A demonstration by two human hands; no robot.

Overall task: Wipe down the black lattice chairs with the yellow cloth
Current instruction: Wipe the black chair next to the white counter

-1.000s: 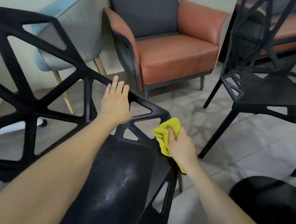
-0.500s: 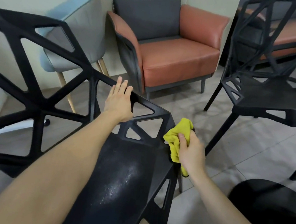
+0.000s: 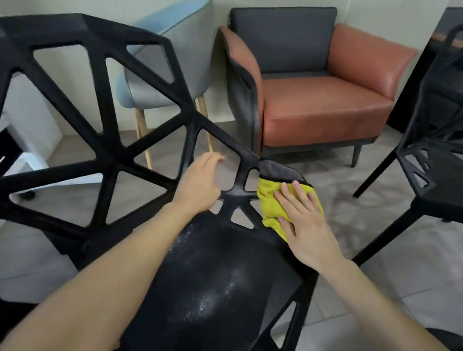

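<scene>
A black lattice chair [image 3: 107, 145] fills the near view, its dusty seat [image 3: 213, 282] below me and its backrest to the left. The yellow cloth [image 3: 271, 202], grey on its folded-over upper edge, lies on the seat's far corner. My right hand [image 3: 305, 223] presses flat on the cloth with straight fingers. My left hand [image 3: 199, 182] rests on the lattice bar where seat meets backrest, fingers hooked over it. A second black lattice chair [image 3: 449, 158] stands at the right.
An orange and dark grey armchair [image 3: 317, 110] stands against the far wall. A blue-grey chair with wooden legs [image 3: 177, 55] sits left of it. White furniture [image 3: 26, 131] is at the far left. A dark round object [image 3: 447, 341] lies at the lower right.
My right hand has gone from bunching the cloth at the seat's edge to pressing it flat on the far corner. My left hand curled over the bar. The view moved closer.
</scene>
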